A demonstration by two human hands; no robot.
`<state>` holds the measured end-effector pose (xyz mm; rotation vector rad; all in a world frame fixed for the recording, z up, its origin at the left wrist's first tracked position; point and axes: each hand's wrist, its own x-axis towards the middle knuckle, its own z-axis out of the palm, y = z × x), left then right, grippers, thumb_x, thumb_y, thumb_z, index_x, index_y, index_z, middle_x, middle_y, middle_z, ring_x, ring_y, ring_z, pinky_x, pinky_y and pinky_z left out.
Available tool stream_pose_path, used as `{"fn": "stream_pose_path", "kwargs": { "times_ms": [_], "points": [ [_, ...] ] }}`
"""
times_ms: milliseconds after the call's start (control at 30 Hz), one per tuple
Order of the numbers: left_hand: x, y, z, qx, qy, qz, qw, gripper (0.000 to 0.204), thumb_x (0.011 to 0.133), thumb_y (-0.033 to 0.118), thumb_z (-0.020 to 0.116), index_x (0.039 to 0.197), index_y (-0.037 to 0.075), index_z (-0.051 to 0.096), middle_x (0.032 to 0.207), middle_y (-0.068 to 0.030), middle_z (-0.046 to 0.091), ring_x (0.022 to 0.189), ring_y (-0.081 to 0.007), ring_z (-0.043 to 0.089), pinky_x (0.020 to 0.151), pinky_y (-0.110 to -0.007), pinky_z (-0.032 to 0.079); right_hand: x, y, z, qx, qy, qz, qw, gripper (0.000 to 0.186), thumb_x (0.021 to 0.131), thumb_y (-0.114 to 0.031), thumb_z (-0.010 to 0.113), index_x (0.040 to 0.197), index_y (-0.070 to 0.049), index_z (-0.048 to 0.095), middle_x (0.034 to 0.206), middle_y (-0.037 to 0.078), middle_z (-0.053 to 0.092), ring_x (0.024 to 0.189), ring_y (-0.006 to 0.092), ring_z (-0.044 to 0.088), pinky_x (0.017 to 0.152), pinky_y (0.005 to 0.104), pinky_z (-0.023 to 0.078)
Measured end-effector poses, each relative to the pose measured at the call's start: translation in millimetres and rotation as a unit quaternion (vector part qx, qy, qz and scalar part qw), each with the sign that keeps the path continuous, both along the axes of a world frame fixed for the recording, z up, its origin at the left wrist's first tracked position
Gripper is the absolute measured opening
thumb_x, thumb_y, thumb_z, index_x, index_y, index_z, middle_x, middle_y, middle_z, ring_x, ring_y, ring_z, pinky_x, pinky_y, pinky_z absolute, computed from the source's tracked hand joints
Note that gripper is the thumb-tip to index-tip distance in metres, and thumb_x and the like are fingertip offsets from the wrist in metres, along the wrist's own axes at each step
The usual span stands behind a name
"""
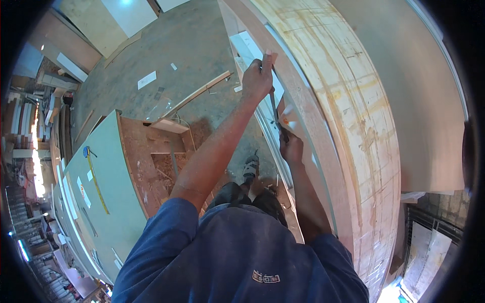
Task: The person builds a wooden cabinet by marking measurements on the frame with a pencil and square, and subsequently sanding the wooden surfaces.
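My left hand (257, 78) is closed at the inner edge of a long wooden frame (298, 96), its thumb pointing up beside a small brown piece (274, 57). What its fingers hold is hidden. Lower down, my right hand (292, 150) is wrapped round the bottom of a dark, narrow bar-like tool (276, 108). This tool runs up along the inside of the frame toward my left hand, and its exact kind does not show. White panels (252, 50) lie inside the frame, just past both hands.
A thick plywood-faced slab (348, 101) borders the frame on the right. At left stands a workbench (101, 177) with a yellow tape measure (96, 177) on top and open compartments below. A wooden strip (199, 93) and a white offcut (147, 80) lie on the floor.
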<state>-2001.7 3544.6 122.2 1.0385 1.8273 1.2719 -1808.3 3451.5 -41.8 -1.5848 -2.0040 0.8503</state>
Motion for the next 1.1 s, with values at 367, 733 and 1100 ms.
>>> {"fn": "stream_pose_path", "kwargs": {
  "times_ms": [367,733,1100],
  "points": [
    [-43,-48,-157,-0.006,-0.031,-0.008,0.999,0.052,0.100,0.046,0.055,0.105,-0.005,0.066,0.083,-0.0112,0.068,0.058,-0.0177,0.067,0.048,-0.030,0.053,38,-53,41,-0.004,0.020,-0.018,1.000,0.035,0.089,-0.012,0.070,0.124,-0.010,0.071,0.104,0.021,0.073,0.093,0.0389,0.072,0.082,0.0436,0.056],
    [-41,-41,-144,0.097,-0.648,0.125,0.745,0.058,0.096,0.051,0.067,0.120,0.000,0.053,0.084,-0.0117,0.063,0.067,-0.0202,0.069,0.050,-0.030,0.056,19,-36,122,-0.149,-0.243,0.035,0.958,0.026,0.087,-0.026,0.073,0.112,-0.019,0.078,0.087,0.019,0.073,0.080,0.0366,0.071,0.072,0.0451,0.054],
    [-31,22,-192,-0.047,-0.514,0.217,0.829,0.048,0.097,0.046,0.067,0.086,0.001,0.055,0.057,-0.0006,0.046,0.039,-0.0109,0.047,0.035,-0.026,0.035,0,-22,95,-0.028,-0.034,0.079,0.996,0.033,0.092,-0.024,0.072,0.119,-0.004,0.070,0.100,0.018,0.072,0.088,0.0321,0.072,0.080,0.0416,0.055]
  ]
}}
